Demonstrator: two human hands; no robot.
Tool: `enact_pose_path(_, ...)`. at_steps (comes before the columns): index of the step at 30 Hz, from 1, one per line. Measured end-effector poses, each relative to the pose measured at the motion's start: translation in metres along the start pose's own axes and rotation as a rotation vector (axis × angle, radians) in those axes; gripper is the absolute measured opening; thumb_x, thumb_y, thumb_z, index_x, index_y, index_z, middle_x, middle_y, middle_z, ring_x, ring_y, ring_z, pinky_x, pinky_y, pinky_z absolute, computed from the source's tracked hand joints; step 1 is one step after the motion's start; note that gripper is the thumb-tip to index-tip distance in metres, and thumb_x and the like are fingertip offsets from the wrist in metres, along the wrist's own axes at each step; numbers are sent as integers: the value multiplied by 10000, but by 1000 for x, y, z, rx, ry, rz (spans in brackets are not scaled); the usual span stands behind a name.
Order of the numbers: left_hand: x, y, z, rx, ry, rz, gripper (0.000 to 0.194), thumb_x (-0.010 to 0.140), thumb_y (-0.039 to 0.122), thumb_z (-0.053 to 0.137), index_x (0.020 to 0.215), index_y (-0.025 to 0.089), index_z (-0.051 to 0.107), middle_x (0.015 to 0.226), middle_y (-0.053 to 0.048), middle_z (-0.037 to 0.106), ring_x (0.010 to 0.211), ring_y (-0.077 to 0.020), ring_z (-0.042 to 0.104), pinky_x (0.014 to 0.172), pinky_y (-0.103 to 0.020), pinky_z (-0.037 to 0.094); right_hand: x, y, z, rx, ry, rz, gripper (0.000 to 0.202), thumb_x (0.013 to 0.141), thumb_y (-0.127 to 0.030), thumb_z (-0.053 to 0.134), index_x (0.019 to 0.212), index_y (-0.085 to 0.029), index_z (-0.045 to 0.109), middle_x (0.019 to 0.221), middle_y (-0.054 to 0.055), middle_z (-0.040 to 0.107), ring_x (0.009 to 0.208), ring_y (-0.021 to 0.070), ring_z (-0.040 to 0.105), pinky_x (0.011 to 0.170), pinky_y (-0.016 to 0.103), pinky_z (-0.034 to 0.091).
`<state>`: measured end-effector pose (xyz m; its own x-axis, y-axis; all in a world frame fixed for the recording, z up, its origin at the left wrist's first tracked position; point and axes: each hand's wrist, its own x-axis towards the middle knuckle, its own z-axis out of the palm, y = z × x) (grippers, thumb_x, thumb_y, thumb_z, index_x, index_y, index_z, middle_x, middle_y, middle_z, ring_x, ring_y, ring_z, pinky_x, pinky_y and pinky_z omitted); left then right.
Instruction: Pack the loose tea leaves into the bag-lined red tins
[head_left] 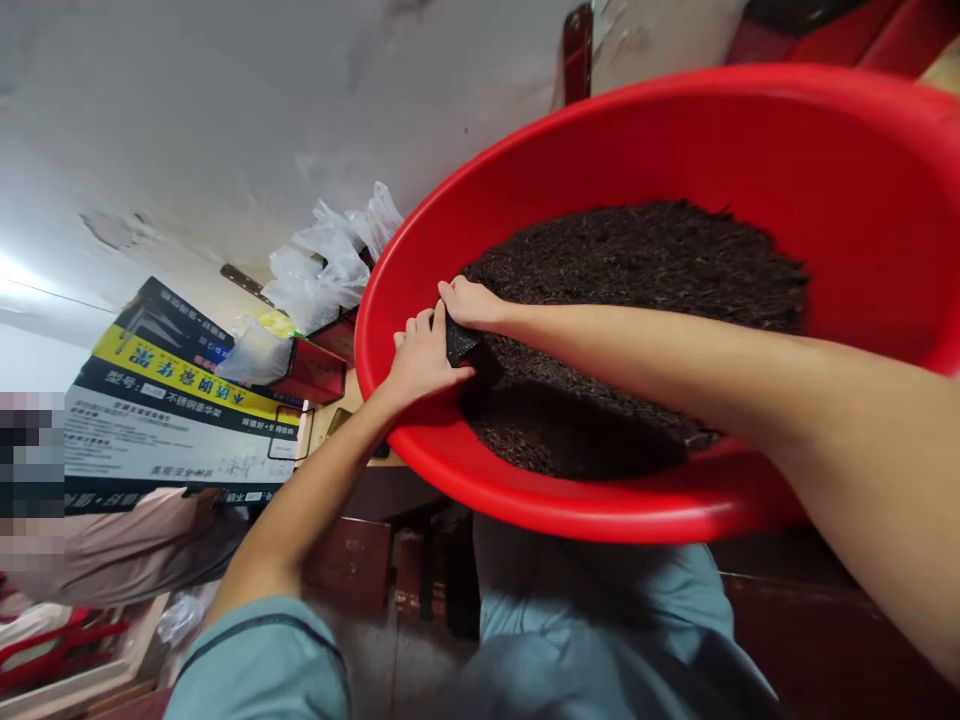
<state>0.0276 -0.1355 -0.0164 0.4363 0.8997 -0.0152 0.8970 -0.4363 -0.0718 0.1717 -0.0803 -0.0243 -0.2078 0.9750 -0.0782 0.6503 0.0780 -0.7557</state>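
A large red plastic basin [600, 510] holds a heap of dark, thin, dried leaves [637, 260] that look like loose tea. Near its left inner wall, my two hands grip a small black speckled container [460, 343] with squared edges. My left hand [426, 358] wraps around its left side, fingers up and thumb pointing right. My right hand [472, 303] closes over the top of it from the right. The container's lower part, in shadow, and its contents are hidden.
Left of the basin stand red boxes [319, 370] with clear plastic bags [322, 260], and a phone-like dark object [337, 425]. A large printed carton [187, 400] stands farther left. Another person's sleeve [135, 545] shows below it. A pale wall [262, 120] rises behind.
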Motion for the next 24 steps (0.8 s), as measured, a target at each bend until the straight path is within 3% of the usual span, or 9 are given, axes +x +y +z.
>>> enact_pose_path(3, 0, 3, -4, -10, -1, -37, 1190, 697, 536, 833, 1638, 152, 213, 1509, -262, 460, 1319, -457, 487, 1022, -618, 437, -29, 10, -19, -113, 11, -68, 703, 1074, -546, 255, 1542, -38, 387, 1456, 288, 577, 1315, 368, 605, 1090, 481, 457)
enact_pose_path(6, -3, 4, -9, -49, 15, -30, 1241, 682, 480, 860, 1652, 151, 160, 1505, -269, 475, 1345, -465, 482, 1033, -631, 432, -56, 42, -43, -457, 92, -407, 808, 1010, -617, 409, 1592, -61, 339, 1536, 282, 499, 1403, 416, 505, 1186, 587, 331)
enact_pose_path(8, -9, 3, -17, -70, 82, 2, 1282, 666, 482, 872, 1660, 165, 128, 1494, -259, 492, 1353, -471, 480, 1048, -645, 422, -66, 66, -58, -574, 156, -615, 961, 942, -698, 488, 1617, -46, 283, 1543, 288, 485, 1433, 427, 464, 1232, 626, 231)
enact_pose_path(11, -25, 1, -38, -87, 278, 89, 1314, 673, 572, 852, 1666, 182, 84, 1510, -245, 473, 1381, -460, 457, 1093, -653, 396, -71, 83, -74, -583, 251, -750, 1233, 837, -821, 538, 1665, -37, 68, 1622, 321, 344, 1495, 465, 357, 1223, 689, 197)
enact_pose_path(13, -39, 2, -58, -96, 417, 177, 1322, 699, 649, 811, 1667, 192, 36, 1548, -241, 427, 1413, -439, 432, 1134, -634, 380, -74, 78, -80, -569, 289, -857, 1316, 804, -834, 571, 1670, -65, -52, 1663, 312, 257, 1530, 472, 279, 1222, 713, 165)
enact_pose_path(15, -53, 5, -79, -95, 523, 258, 1335, 713, 712, 774, 1668, 200, -7, 1573, -237, 389, 1432, -421, 418, 1164, -606, 377, -82, 63, -85, -538, 343, -984, 1309, 820, -788, 601, 1668, -102, -122, 1663, 286, 258, 1527, 451, 279, 1228, 709, 156)
enact_pose_path(19, -75, 19, -112, -32, 589, 284, 1389, 690, 850, 694, 1670, 236, -75, 1587, -213, 372, 1458, -427, 397, 1186, -614, 369, -109, 38, -97, -449, 552, -1132, 1167, 887, -628, 622, 1678, -213, -130, 1574, 214, 402, 1410, 385, 427, 1163, 642, 340)
enact_pose_path(21, -82, 29, -121, -2, 588, 273, 1338, 717, 919, 586, 1664, 291, -121, 1609, -180, 363, 1489, -421, 367, 1188, -623, 364, -120, 33, -103, -450, 642, -1152, 1090, 911, -578, 603, 1681, -283, -109, 1538, 177, 445, 1370, 373, 458, 1105, 621, 400)
enact_pose_path(24, -86, 46, -124, -10, 676, 224, 1117, 829, 937, 335, 1636, 378, -198, 1666, -114, 311, 1536, -386, 324, 1175, -608, 377, -130, 30, -110, -468, 699, -1140, 995, 938, -545, 562, 1681, -348, -69, 1522, 149, 459, 1358, 378, 466, 1076, 638, 403)
